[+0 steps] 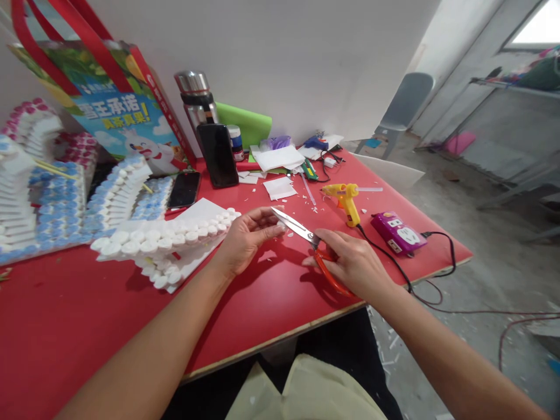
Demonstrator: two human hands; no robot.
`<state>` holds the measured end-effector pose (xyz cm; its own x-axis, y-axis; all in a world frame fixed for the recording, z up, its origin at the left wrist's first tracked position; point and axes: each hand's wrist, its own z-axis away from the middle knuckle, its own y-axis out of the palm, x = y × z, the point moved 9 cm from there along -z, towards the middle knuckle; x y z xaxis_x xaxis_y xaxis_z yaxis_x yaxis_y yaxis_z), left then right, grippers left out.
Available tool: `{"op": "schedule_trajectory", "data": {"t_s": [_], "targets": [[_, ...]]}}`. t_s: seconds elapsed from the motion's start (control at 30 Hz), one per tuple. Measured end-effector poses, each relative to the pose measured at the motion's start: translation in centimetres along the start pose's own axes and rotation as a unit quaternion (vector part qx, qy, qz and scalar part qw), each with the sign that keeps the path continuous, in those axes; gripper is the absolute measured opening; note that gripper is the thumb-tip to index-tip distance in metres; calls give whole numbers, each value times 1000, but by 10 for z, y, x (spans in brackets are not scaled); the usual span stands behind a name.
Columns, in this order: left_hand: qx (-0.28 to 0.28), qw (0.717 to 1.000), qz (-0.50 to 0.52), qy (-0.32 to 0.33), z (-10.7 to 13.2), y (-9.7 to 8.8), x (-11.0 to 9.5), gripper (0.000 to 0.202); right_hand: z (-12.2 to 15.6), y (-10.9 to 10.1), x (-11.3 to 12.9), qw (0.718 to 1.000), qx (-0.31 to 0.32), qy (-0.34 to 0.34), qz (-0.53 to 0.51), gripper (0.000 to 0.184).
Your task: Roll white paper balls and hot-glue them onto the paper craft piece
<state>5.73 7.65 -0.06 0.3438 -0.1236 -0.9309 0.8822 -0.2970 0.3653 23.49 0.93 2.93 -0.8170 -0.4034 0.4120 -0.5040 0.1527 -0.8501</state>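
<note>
My right hand [352,263] grips red-handled scissors [306,238], whose blades point left toward my left hand. My left hand [247,236] is curled, its fingertips pinching a small white piece [281,224] right at the scissor tips. Both hands hover above the red table [109,315]. Just left of my left hand lies a white wing-shaped model [166,242] covered with rows of white bottle caps.
A yellow glue gun [347,201] and a purple power strip [397,232] with black cable lie to the right. Two phones [217,154], a steel flask [196,99], white paper scraps [280,188], a colourful bag [118,116] and a blue-and-white cap structure [56,198] fill the back.
</note>
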Motion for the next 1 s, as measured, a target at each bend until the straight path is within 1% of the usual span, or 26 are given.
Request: {"op": "schedule_trajectory", "data": {"t_s": [0.07,0.17,0.2,0.3,0.37,0.53,0.73,1.0], "targets": [[-10,1000,14,-12,0,-2,2,37,0,1,-6,999,8,33,-26,45],[-16,999,29,-33,0,-5,4,35,1,-1,-18,992,21,101,-71,48],[-19,999,31,-38,0,-6,4,33,0,-3,-19,991,21,107,-82,48],[-32,997,46,-45,-1,-9,4,29,-3,-9,-15,993,20,72,-95,49],[-33,996,58,-52,-1,-9,5,30,-4,-9,-13,994,28,57,-91,52],[-11,995,89,-53,-2,-8,6,25,-2,-2,-12,996,39,62,-59,60],[7,995,88,-43,-1,-4,5,24,-3,7,2,998,29,46,-21,59],[-3,996,83,-35,0,-1,3,22,-5,10,6,999,-2,37,-21,57]]}}
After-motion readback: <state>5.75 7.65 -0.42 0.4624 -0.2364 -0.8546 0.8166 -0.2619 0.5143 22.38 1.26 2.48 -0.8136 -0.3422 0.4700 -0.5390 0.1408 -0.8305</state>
